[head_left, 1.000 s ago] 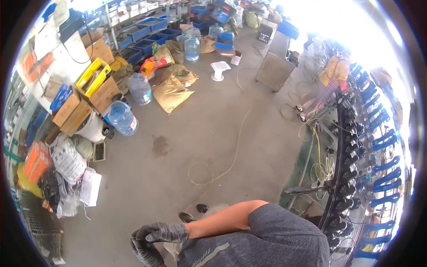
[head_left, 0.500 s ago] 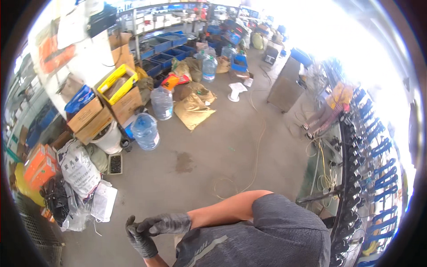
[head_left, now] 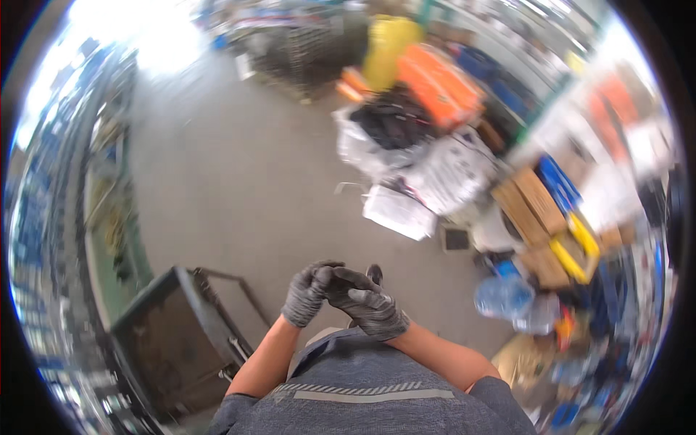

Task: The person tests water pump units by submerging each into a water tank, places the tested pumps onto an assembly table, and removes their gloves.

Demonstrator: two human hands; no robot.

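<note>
Both my hands wear grey knit work gloves and meet in front of my waist. The fingers of my left hand [head_left: 307, 293] are curled in against the fingers of my right hand [head_left: 373, 308]. Those right fingers are bent and pressed together, pointing toward the left hand. Where the hands touch, the fingertips overlap, and I cannot make out whether anything lies between them. Below them is my grey shirt [head_left: 348, 362] with a pale stripe, and the tip of a dark shoe [head_left: 374, 273] shows just beyond.
A metal-framed cart [head_left: 181, 341] stands close on my left, beside a long blurred rack line [head_left: 65, 210]. To the right are white sacks [head_left: 449, 174], orange boxes [head_left: 438, 83], cardboard boxes [head_left: 529, 206], a yellow crate [head_left: 576, 250] and large water bottles [head_left: 504, 296]. Grey floor [head_left: 232, 167] stretches ahead.
My view has swung round to the left, so the sacks and boxes now appear on the right. My hands, together before as well, are now centred before my waist.
</note>
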